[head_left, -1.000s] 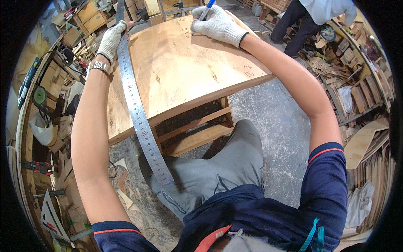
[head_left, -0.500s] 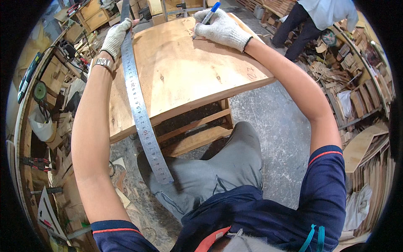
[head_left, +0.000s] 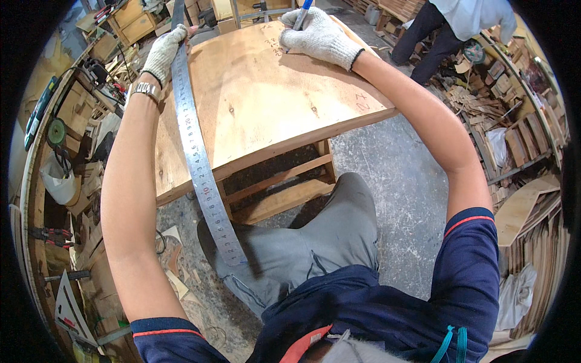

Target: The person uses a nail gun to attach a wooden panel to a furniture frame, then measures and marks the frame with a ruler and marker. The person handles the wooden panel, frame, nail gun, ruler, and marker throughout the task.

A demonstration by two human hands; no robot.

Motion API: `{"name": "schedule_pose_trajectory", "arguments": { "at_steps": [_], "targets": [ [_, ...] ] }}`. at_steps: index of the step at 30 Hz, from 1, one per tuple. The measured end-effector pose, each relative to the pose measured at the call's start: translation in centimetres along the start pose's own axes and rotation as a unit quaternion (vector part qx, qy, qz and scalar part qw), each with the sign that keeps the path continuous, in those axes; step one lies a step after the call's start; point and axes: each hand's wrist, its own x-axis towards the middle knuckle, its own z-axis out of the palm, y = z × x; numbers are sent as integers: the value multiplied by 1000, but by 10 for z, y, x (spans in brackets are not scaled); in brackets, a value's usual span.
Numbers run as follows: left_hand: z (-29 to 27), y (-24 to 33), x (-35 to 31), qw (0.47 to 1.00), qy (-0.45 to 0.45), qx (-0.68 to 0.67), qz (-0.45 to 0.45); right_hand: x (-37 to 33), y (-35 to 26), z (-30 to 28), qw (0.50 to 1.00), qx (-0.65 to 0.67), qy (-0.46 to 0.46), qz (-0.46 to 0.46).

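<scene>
A pale plywood panel point(head_left: 260, 115) lies on a wooden stand in front of me. My left hand point(head_left: 162, 51), in a white knit glove, is closed on a long steel ruler point(head_left: 196, 157) near the panel's far left edge. The ruler runs toward me across the panel, and its near end overhangs my lap. At the far right of the panel my right hand point(head_left: 321, 37), also gloved, grips a blue-capped pen point(head_left: 301, 17). Small handwritten marks point(head_left: 277, 48) show on the wood just left of the pen hand. More writing sits near the panel's right corner.
The stand point(head_left: 284, 193) shows slatted rails beneath the panel. Another person point(head_left: 448, 36) stands at the far right beside heaps of wood offcuts point(head_left: 478, 112). To the left is a cluttered bench with a white bag point(head_left: 59, 181) and a triangular square point(head_left: 71, 308).
My right hand and the pen have shifted slightly right, and the pen stands more upright. More of the handwritten marks shows. The left hand and ruler have moved a little left.
</scene>
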Motion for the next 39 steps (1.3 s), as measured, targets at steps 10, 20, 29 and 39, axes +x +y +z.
{"name": "schedule_pose_trajectory", "arguments": {
  "at_steps": [10, 20, 29, 39],
  "targets": [
    [-4, -7, 5, 1000, 1, -23, 7, 0, -11, -9, 999, -24, 0, 39],
    [-6, -6, 4, 1000, -14, -2, 26, -2, -9, -17, 989, 34, -82, -119],
    [1, -3, 0, 1000, -11, -2, 25, 5, -2, -30, 987, 136, -81, -33],
    [9, 3, -2, 1000, 12, 14, -7, -2, -8, -15, 995, 77, -65, 21]
  ]
}}
